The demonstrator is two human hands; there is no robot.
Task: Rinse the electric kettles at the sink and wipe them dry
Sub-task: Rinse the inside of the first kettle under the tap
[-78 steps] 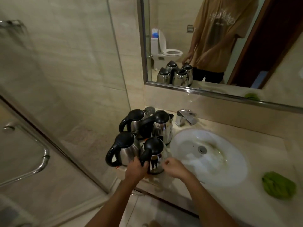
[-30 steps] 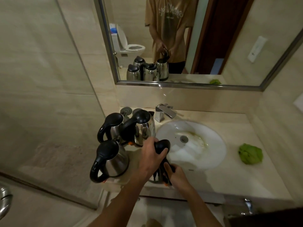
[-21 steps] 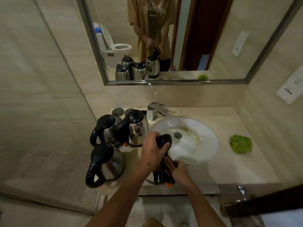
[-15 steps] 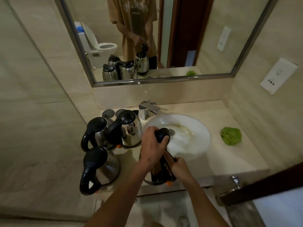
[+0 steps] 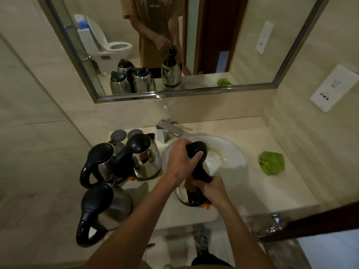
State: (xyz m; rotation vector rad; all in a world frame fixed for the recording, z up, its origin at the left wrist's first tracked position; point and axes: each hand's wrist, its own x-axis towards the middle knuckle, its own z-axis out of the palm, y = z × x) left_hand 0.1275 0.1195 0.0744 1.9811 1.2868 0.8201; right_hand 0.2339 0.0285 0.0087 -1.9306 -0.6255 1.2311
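A person stands at a beige stone counter point(image 5: 252, 193) with a white oval sink point(image 5: 231, 152) set into it. Both hands hold one steel electric kettle point(image 5: 189, 195) over the near left rim of the sink. The left hand point(image 5: 180, 162) has its grip curled round the kettle's black lid point(image 5: 197, 149), thumb on the near side and fingers over the far side. The right hand point(image 5: 211, 188) has its grip wrapped round the black handle point(image 5: 201, 174) just below the lid. An orange tab shows at the kettle's base.

Three more steel kettles with black lids and handles stand on the counter left of the sink: one point(image 5: 146, 158) just beside the basin, one point(image 5: 99, 162) behind it to the left, and one point(image 5: 104, 206) at the near edge. Two round grey discs point(image 5: 126, 134) lie behind them. A chrome faucet point(image 5: 169, 131) sits at the back of the sink. A crumpled green cloth point(image 5: 271, 162) lies on the counter right of the sink, well apart from the kettles. A mirror point(image 5: 242, 35) above reflects the scene.
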